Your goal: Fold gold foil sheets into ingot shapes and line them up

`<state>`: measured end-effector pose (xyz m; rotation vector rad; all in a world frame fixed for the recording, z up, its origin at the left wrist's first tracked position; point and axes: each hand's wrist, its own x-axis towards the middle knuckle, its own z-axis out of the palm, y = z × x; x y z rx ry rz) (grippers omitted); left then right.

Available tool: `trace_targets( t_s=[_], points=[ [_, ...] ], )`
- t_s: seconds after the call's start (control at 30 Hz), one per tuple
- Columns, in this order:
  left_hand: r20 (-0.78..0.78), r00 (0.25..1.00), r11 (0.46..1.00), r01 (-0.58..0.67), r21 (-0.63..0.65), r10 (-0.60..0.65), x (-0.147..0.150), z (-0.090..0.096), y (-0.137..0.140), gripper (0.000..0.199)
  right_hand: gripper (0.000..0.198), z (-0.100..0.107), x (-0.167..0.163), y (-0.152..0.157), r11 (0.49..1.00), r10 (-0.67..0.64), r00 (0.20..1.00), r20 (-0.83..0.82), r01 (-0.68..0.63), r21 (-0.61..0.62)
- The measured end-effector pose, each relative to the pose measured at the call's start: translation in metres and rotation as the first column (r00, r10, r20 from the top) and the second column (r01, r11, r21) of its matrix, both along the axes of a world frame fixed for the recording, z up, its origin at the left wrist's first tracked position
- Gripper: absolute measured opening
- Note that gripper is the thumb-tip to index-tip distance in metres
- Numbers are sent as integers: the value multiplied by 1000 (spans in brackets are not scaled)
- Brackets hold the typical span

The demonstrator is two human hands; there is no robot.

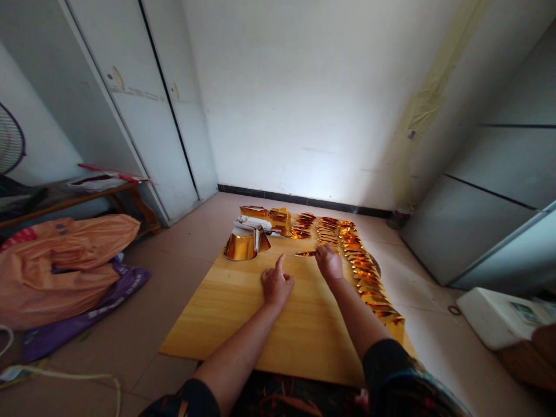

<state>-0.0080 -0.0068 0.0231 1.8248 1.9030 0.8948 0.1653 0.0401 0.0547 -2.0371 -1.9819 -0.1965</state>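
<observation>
My right hand (329, 263) is closed, its fingertips pinching the end of a small folded gold foil piece (306, 253) just above or on the wooden board (243, 301). To its left, my left hand (277, 285) is held over the board with the index finger stretched out and the other fingers partly bent; I see nothing in it. Beyond my hands lie a row of folded gold foil pieces (328, 230) and another such row (303, 225). A long overlapping line of shiny gold pieces (367, 275) runs along the board's right edge.
A curved gold foil sheet (241, 246) stands at the board's far left, beside white material and a gold stack (280, 220). An orange bag (65, 260) lies on the floor at left, near a cable (65, 375). A white box (499, 315) is at right.
</observation>
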Motion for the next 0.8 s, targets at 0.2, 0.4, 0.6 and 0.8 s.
trace_targets(
  t_s=[0.2,0.4,0.6,0.8],
  points=[
    [-20,1000,1000,6,8,-6,-1,-1,-1,64,30,6,-17,35,999,-21,999,41,22,-47],
    [21,1000,1000,14,9,-15,-1,-4,-3,65,28,-7,-23,58,996,-34,997,74,40,-83],
    [30,999,999,27,21,-28,-1,-7,-4,63,30,-14,-22,61,994,-31,992,123,43,-97],
    [38,999,999,28,15,-29,0,-4,-5,62,30,-15,-24,68,992,-34,993,115,47,-118]
  ],
)
